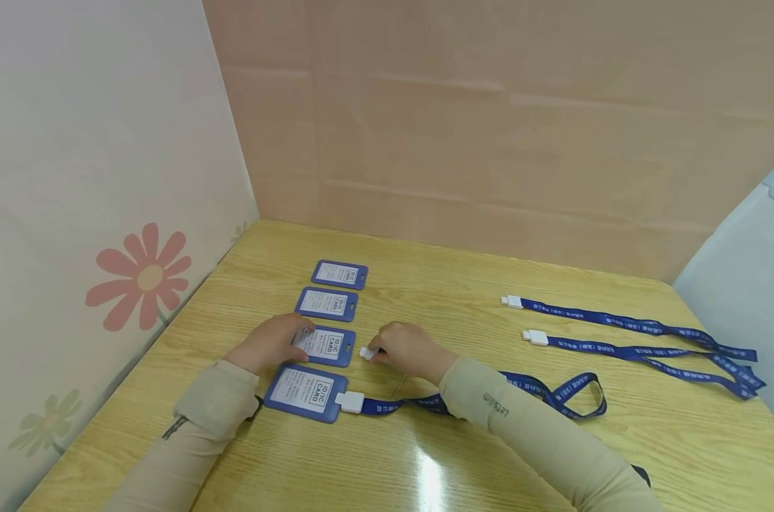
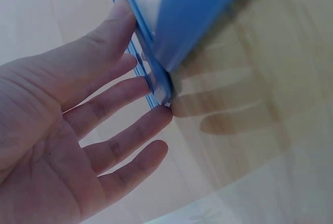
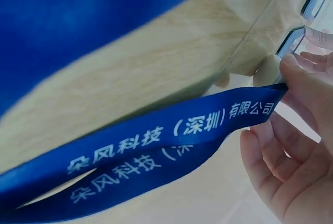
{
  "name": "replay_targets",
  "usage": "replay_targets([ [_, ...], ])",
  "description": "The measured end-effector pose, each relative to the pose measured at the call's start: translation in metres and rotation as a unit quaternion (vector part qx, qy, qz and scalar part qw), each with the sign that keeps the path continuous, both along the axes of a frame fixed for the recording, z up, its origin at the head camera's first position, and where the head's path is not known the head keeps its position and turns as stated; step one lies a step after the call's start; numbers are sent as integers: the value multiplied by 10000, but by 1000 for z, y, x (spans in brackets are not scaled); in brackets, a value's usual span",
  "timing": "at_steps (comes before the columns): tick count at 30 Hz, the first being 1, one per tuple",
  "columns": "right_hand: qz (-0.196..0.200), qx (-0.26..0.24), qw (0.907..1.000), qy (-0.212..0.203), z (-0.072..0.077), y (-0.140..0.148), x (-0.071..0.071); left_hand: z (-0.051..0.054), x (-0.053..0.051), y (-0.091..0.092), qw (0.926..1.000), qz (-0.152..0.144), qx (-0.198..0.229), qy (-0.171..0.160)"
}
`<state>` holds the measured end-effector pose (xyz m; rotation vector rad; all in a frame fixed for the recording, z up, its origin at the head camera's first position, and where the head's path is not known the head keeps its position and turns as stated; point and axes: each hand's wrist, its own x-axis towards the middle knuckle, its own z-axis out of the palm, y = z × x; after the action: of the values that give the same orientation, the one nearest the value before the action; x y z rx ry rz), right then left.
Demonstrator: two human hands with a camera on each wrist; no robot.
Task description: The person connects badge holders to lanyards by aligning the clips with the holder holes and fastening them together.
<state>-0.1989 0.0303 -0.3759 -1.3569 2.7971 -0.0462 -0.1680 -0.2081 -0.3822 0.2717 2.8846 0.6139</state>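
My left hand (image 1: 274,343) pinches the left end of a blue badge holder (image 1: 329,346) between thumb and fingers. In the left wrist view, the thumb and fingertips are at its edge (image 2: 145,42). Just right of its slotted end, my right hand (image 1: 409,348) pinches the white clip (image 1: 366,353) of a blue lanyard (image 3: 197,122). Clip and holder are apart. The lanyard's printed strap trails from the hand in the right wrist view. Nearer lies another badge holder (image 1: 303,393), with a lanyard's white clip (image 1: 350,402) at its end.
Two more badge holders (image 1: 340,274) lie farther back in the column. Two lanyards (image 1: 617,320) with white clips stretch across the table's right side. A looped blue strap (image 1: 575,398) lies beyond the right forearm. Walls stand behind and left of the wooden table (image 1: 284,469).
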Motion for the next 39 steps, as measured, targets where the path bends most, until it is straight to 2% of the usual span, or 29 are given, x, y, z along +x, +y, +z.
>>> replay_targets([
  [8, 57, -5, 10000, -26, 1, -4, -2, -3, -2, -1, 10000, 10, 5, 31],
  [23, 189, -53, 9998, -2, 1, -9, -4, 1, -1, 0, 10000, 4, -23, -23],
  [31, 173, -145, 9996, -148, -1, -11, -6, -1, -2, 1, 9999, 62, -50, -73],
  [39, 223, -220, 9994, -109, -1, -13, -7, -1, -4, 1, 9999, 35, -90, -44],
])
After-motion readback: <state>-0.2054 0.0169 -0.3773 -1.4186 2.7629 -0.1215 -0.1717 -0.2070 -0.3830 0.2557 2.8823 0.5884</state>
